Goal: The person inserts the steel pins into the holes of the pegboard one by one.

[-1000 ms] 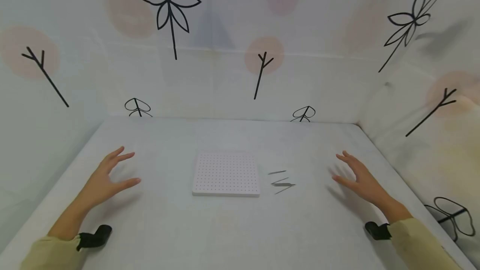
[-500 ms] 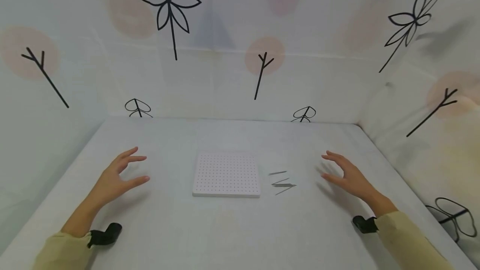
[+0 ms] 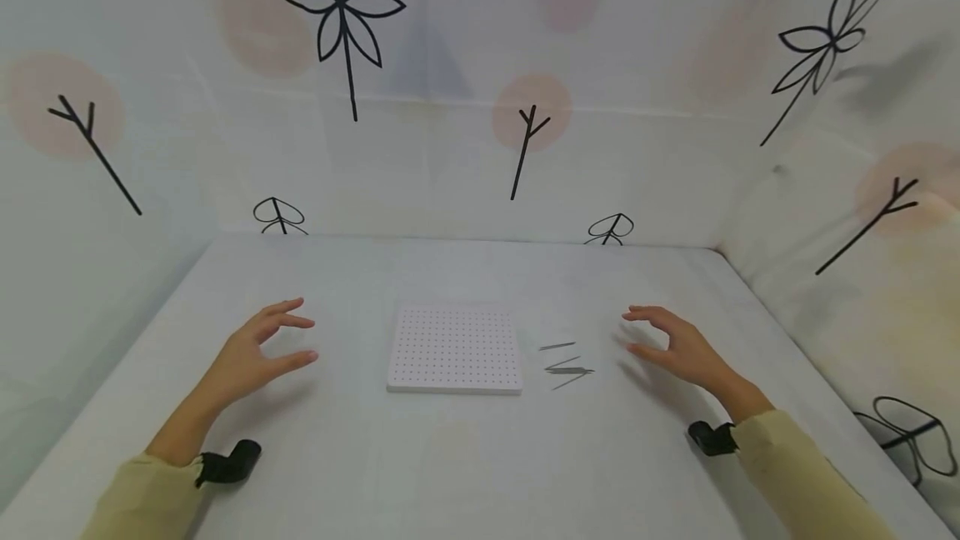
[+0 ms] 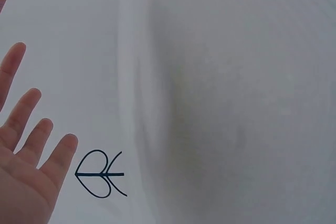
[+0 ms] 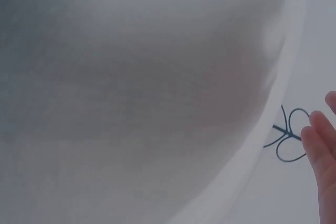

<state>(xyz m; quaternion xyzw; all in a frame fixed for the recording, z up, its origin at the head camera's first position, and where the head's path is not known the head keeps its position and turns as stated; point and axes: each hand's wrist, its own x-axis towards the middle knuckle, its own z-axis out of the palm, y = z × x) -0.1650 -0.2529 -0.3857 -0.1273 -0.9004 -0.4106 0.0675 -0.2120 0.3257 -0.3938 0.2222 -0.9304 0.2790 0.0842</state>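
Note:
A white square board dotted with rows of small holes lies flat near the middle of the table. Just to its right are several thin grey metal pieces, too small to tell their kind. Left of the board, my left hand hovers over the table with its fingers spread and thumb apart, holding nothing. My right hand is held above the table to the right of the metal pieces, fingers relaxed and empty. In the left wrist view the fingers are spread; in the right wrist view only some fingertips show.
The white table reaches back to a cloth wall printed with black plant drawings and pale coloured spots. Similar cloth closes off both sides. A black strap-mounted device sits on each wrist, beside a yellowish sleeve.
Both hands have moved inward over the table, the left one to the right and the right one to the left. The board and the metal pieces stay in place.

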